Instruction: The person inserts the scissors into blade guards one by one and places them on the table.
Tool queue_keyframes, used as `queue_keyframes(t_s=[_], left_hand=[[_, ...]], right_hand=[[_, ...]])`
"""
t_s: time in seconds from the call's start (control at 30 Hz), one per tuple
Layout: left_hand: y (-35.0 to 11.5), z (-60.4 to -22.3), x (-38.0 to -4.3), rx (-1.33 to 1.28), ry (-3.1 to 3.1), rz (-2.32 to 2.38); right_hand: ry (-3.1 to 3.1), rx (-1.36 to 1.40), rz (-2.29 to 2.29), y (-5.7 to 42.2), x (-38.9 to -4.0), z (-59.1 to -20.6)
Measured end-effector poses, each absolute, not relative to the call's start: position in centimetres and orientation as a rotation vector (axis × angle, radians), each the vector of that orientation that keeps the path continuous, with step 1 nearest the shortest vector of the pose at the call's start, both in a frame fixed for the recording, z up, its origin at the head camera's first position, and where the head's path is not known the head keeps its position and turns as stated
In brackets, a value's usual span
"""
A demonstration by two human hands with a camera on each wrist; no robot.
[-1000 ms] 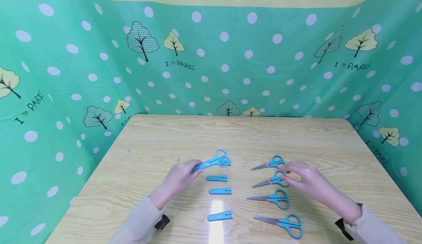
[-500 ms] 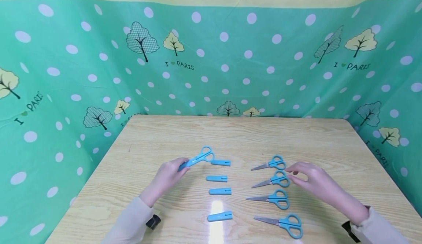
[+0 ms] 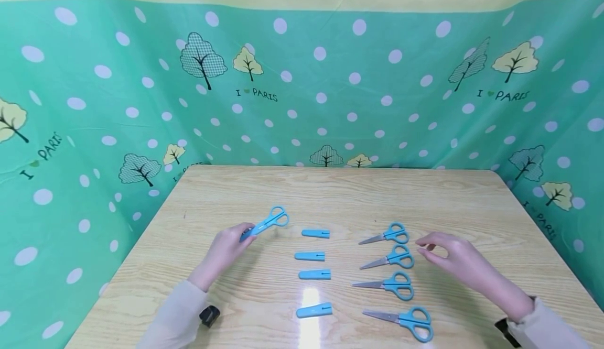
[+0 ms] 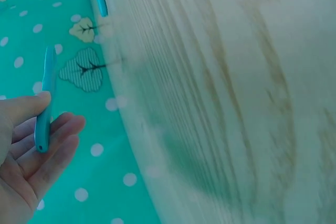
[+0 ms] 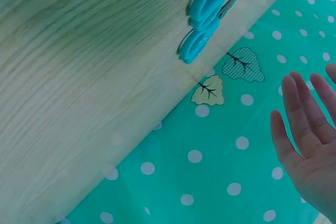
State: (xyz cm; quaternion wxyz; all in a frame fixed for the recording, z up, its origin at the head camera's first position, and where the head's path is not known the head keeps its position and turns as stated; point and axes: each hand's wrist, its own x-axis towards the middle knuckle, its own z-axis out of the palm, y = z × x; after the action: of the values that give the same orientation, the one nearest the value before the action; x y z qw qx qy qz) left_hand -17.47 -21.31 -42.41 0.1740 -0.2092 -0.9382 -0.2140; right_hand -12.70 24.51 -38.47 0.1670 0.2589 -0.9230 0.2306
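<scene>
My left hand (image 3: 224, 249) pinches a pair of scissors (image 3: 266, 222), raised off the table left of the covers. Its blue cover (image 4: 48, 72) is on the blades, between thumb and fingers in the left wrist view, and the ring handles point away to the right. Nothing is in my right hand (image 3: 448, 252); its fingers hang loosely bent just right of the uncovered scissors. Several blue-handled scissors lie in a column, blades pointing left, among them the farthest pair (image 3: 389, 233) and the nearest pair (image 3: 406, 318).
Several loose blue blade covers lie in a column left of the scissors, from the far cover (image 3: 315, 233) to the near cover (image 3: 314, 310). The wooden table (image 3: 340, 192) ends at a green dotted curtain (image 3: 302, 92) behind and at the sides.
My left hand has carried the covered scissors leftward, away from the row of covers. The right hand has drawn back slightly to the right from the loose scissors.
</scene>
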Motion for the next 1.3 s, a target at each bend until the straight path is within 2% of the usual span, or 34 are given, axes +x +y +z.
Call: queue_keyframes(t_s=[1.3], left_hand=[[-24.7, -43.8, -18.9, -0.373, -2.883, -0.597]], right_hand=[[-2.770, 0.613, 0.708, 26.0, -13.3, -39.2]])
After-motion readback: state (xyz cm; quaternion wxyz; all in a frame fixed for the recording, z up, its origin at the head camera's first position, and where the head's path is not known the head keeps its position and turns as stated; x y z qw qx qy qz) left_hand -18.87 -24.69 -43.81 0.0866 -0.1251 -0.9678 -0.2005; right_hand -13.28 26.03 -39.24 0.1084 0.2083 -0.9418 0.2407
